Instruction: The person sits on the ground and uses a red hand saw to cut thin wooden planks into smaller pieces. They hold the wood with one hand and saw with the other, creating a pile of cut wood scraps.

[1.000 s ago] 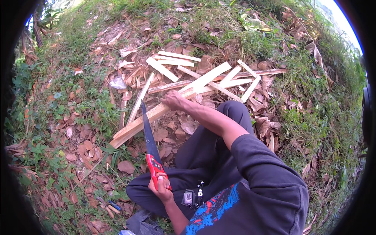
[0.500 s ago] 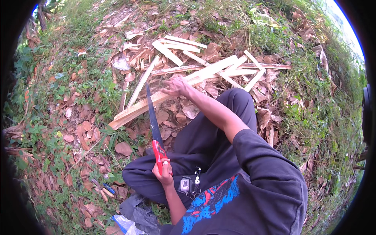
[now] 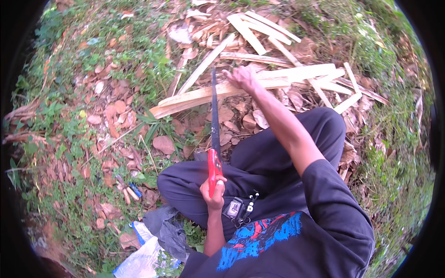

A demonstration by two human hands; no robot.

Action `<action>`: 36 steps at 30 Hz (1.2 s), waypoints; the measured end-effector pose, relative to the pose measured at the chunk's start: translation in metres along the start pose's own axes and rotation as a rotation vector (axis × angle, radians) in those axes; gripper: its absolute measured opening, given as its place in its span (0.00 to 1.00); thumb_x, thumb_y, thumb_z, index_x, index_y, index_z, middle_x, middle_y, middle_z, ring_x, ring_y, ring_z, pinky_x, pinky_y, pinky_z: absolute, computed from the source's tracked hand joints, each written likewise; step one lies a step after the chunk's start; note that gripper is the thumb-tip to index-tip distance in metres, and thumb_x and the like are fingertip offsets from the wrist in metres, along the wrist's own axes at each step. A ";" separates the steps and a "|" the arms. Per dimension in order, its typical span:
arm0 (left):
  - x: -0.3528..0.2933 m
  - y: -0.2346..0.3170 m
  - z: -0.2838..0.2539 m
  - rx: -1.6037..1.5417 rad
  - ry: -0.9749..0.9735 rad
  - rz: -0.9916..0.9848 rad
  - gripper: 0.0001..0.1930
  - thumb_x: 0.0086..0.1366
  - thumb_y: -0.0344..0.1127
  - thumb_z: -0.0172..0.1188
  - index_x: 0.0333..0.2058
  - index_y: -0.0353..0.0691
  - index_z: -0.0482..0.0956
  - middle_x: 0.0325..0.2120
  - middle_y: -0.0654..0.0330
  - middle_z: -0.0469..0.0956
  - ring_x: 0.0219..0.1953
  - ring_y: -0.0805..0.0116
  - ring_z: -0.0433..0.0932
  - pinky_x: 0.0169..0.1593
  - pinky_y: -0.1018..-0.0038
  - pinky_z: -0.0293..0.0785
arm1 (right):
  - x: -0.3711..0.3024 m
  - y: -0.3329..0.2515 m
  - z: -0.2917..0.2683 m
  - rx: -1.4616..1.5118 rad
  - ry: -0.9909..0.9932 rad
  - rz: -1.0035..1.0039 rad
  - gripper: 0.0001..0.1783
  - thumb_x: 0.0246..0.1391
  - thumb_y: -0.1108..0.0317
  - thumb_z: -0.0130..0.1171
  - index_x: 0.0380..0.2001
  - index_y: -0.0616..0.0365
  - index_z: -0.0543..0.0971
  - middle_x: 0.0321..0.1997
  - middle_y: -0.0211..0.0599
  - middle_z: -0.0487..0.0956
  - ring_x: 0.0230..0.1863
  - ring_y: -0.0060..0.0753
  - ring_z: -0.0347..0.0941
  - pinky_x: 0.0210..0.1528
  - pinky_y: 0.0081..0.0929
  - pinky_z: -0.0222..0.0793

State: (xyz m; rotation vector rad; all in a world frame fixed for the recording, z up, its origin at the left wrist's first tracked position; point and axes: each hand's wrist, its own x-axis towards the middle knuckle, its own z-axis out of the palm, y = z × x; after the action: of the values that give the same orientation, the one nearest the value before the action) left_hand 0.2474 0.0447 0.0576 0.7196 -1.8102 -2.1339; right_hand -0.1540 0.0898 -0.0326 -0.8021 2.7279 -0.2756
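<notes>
My left hand (image 3: 213, 192) is closed round the red handle of a handsaw (image 3: 215, 113). The dark blade points away from me and lies across a pale wooden plank (image 3: 190, 96), with its tip past the far edge. Just right of the blade, my right hand (image 3: 244, 78) rests on the plank and grips it from above. Its fingertips near the blade are partly hidden. A second pale piece (image 3: 174, 109) lies under or against the plank's near side. Whether the blade has cut into the wood is too small to tell.
Several cut strips (image 3: 266, 28) lie beyond the plank, and more strips (image 3: 347, 103) sit at its right end. Small hand tools (image 3: 129, 191) lie in the grass at left. Plastic bags (image 3: 160, 236) are beside my crossed legs (image 3: 278, 153). Dry leaves cover the ground.
The view has shifted, so planks and hands appear farther up and right. The saw tip reaches a little farther past the plank's far edge. Both hands keep their hold.
</notes>
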 end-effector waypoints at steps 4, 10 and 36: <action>0.001 0.003 0.002 0.073 0.025 -0.024 0.08 0.55 0.28 0.51 0.27 0.32 0.78 0.11 0.71 0.64 0.13 0.84 0.60 0.19 0.81 0.52 | -0.026 -0.022 -0.016 0.095 0.032 -0.070 0.32 0.66 0.44 0.36 0.35 0.61 0.80 0.22 0.40 0.76 0.15 0.40 0.69 0.27 0.45 0.67; 0.001 0.002 0.001 0.052 0.074 0.072 0.09 0.53 0.33 0.54 0.24 0.32 0.77 0.11 0.68 0.66 0.13 0.82 0.62 0.19 0.80 0.55 | -0.043 -0.027 0.023 -0.004 0.731 -0.113 0.26 0.63 0.49 0.43 0.31 0.62 0.78 0.39 0.43 0.75 0.45 0.41 0.70 0.49 0.39 0.62; 0.064 0.182 0.039 -0.133 0.018 0.065 0.19 0.66 0.38 0.57 0.45 0.25 0.74 0.16 0.71 0.65 0.15 0.86 0.59 0.20 0.84 0.56 | -0.039 -0.028 0.030 0.132 0.655 -0.133 0.18 0.63 0.58 0.39 0.28 0.57 0.74 0.33 0.43 0.75 0.40 0.44 0.70 0.45 0.44 0.64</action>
State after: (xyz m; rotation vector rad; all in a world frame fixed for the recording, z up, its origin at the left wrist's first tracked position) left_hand 0.1505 0.0102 0.2251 0.6364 -1.6412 -2.1741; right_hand -0.0994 0.0854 -0.0452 -0.9947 3.1949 -0.8748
